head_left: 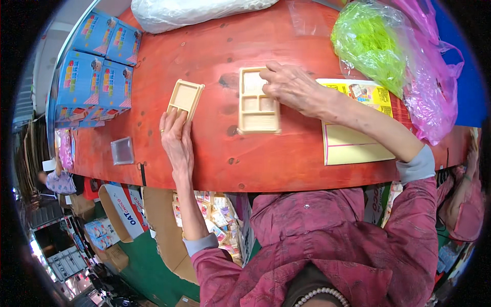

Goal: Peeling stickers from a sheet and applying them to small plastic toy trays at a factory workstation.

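Observation:
My left hand [177,134] grips the near end of a small beige plastic tray [185,95], which lies at a slant on the red table. Its fingers cover the lower compartments. Farther right lies a second beige tray [259,123], divided into several shallow compartments. My right hand [296,93] has its fingers bent over the upper right edge of that tray, with the thumb side hidden. Both trays look bare inside where they show.
Stacked blue boxes [97,77] stand at the left of the red table [215,163], near a small clear plastic piece [122,151]. Yellow printed card sheets [353,146] lie under my right forearm. Green filler in a clear bag [371,48] and pink bags [429,102] sit far right. A carton of small packets [220,217] stands below.

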### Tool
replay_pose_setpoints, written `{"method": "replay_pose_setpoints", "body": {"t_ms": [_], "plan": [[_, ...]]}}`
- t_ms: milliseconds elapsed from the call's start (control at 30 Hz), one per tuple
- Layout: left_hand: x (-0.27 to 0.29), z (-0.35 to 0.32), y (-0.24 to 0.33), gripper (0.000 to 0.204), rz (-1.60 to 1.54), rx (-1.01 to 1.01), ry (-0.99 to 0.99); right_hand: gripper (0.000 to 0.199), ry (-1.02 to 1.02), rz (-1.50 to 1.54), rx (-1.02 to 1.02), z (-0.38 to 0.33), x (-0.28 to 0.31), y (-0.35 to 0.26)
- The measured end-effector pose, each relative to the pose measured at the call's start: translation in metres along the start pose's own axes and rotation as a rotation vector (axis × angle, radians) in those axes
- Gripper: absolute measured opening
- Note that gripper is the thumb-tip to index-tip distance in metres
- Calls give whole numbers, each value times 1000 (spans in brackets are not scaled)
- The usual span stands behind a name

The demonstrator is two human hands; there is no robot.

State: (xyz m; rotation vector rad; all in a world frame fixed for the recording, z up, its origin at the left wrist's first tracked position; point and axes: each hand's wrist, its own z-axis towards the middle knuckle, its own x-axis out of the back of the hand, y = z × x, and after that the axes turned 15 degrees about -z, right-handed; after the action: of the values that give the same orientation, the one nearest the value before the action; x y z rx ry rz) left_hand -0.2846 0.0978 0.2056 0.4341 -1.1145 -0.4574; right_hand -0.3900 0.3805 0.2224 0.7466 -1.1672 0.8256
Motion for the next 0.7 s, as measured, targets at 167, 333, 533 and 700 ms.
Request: {"method": "replay_pose_setpoints", "body": {"t_ms": [167,333,533,700], "plan": [[-2,6,8,17,-19,9,46,7,-3,195,38,5,2,-7],[3,6,4,7,-130,38,30,11,174,248,43,12,-13,-31],[34,12,25,8,-1034,444,195,12,270,288,8,39,-41,-28],[62,12,12,15,-1807,788,322,11,258,341,38,79,-46,-12]]}}
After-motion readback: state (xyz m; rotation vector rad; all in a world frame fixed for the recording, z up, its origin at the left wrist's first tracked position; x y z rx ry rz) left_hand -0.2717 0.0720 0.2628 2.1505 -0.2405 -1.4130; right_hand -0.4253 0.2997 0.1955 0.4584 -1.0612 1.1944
